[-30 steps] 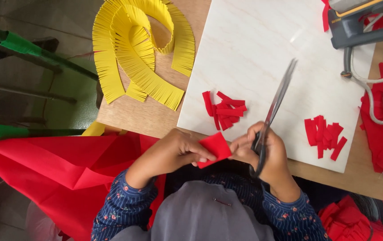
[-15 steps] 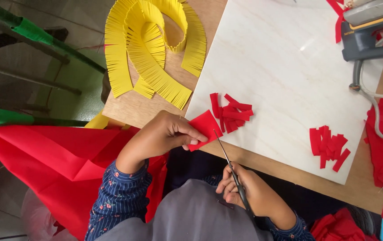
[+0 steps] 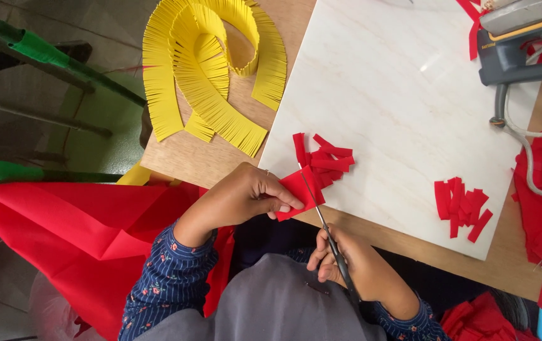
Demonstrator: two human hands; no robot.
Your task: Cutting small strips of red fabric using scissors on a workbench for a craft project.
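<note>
A: Red paper, a small folded piece, is pinched between the thumb and fingers of the left hand, which is closed firmly on it at the near edge of the white marble-patterned board.

B: And the other hand?

A: The right hand is wrapped around the handles of a pair of scissors. The blades point up and away from the person, and their tips reach into the red piece. The blades look nearly together, though I cannot tell whether they are fully closed.

B: What lies around them?

A: Just beyond the held piece, a small heap of cut red strips rests on the board. A second heap of red strips lies farther right, well apart from the first. On the wooden table to the left of the board lie curled yellow fringed paper bands. A large red paper sheet spreads below the table edge beside the left forearm. A grey glue gun sits at the upper right.
</note>
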